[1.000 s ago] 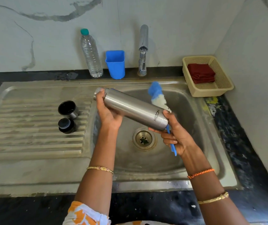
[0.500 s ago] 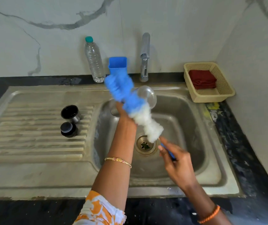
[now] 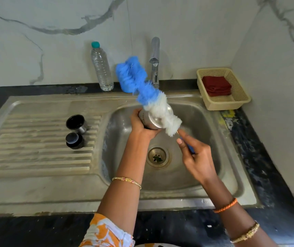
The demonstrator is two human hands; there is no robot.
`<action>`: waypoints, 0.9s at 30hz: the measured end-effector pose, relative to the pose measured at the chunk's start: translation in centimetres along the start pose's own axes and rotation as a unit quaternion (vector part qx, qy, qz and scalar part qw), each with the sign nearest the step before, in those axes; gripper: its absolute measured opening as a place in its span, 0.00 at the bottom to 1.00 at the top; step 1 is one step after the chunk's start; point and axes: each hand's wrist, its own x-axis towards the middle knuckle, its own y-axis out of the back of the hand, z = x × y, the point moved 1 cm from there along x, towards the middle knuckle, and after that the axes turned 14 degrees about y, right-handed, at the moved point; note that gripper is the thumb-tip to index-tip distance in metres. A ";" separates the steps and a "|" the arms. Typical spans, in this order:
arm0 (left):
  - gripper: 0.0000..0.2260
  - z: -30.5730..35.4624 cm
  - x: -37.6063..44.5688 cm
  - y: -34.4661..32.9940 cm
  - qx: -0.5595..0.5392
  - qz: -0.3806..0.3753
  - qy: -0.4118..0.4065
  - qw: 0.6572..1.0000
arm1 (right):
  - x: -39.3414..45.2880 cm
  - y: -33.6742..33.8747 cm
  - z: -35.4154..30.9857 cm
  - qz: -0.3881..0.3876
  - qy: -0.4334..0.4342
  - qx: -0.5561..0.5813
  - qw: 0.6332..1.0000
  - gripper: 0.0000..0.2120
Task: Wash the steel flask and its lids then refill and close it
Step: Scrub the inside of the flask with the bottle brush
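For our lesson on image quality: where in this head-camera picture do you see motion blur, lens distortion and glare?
Head view: the bottle brush is smeared by motion, while both lids stay sharp; the sink rim bows, a wide-angle effect; soft glare lies on the flask held by the left hand; lighting is even, shadows faint.

blue-white brush [image 3: 153,97]; silver flask [image 3: 149,119]; maroon cloth [image 3: 215,85]

Bottle brush [image 3: 142,90] motion-blurred, hiding blue cup.
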 end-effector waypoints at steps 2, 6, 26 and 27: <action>0.14 0.1 0.0 0.3 -0.021 0.028 0.005 0.999 | 1.1 0.1 -0.5 0.002 -0.046 0.000 0.999 0.16; 0.15 0.3 -0.2 0.8 -0.012 0.075 -0.004 0.997 | 1.6 0.5 -0.9 -0.019 -0.058 -0.009 0.998 0.16; 0.18 1.4 0.1 2.8 -0.048 -0.015 -0.008 0.999 | -4.8 2.4 -1.4 -0.055 -0.049 -0.009 0.997 0.14; 0.18 1.5 0.1 2.9 -0.053 -0.015 -0.007 0.998 | -4.8 2.4 -1.2 -0.048 -0.060 -0.001 0.997 0.14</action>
